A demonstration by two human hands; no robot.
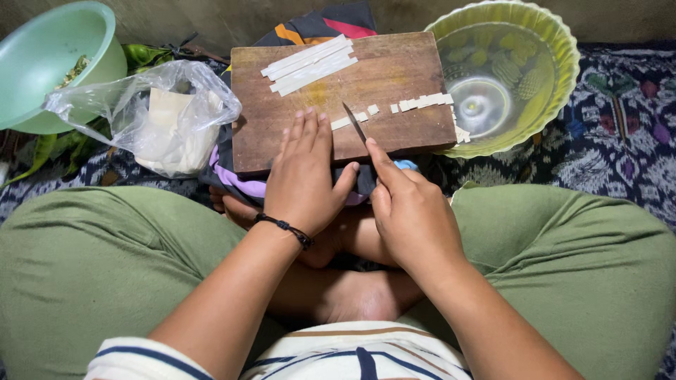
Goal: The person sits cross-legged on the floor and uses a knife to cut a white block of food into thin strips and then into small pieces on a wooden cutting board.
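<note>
A patterned dark-blue woven mat (620, 134) is covering the floor where the person is sitting cross-legged in green trousers, a dull wall closing the scene behind. At the far left a pale green plastic bowl (49, 56) is standing with some chopped greens showing inside, and green leaves (141, 55) are lying beside it. Just right of the bowl a clear plastic bag (151, 116) is slumping on the mat, holding pale, whitish pieces. In the middle a wooden cutting board (394, 77) is resting on a bundle of cloth in front of the bare feet. Along its far edge several long white strips (310, 65) are lying side by side, uncut. The left hand (304, 176), a black cord at its wrist, is lying flat with fingers spread slightly, pressing down on the near part of the board and on the end of a strip being cut. The right hand (412, 211) is closing around the handle of a small knife (355, 123), forefinger stretched along its back, the blade angled onto the board beside the left fingertips. To the right of the blade small cut white pieces (422, 102) are lying in a row, a few reaching the board's right edge. Judging by this, only a small share is diced, and most strips are waiting. At the far right a yellow-green translucent basin (556, 42) is holding water.
</note>
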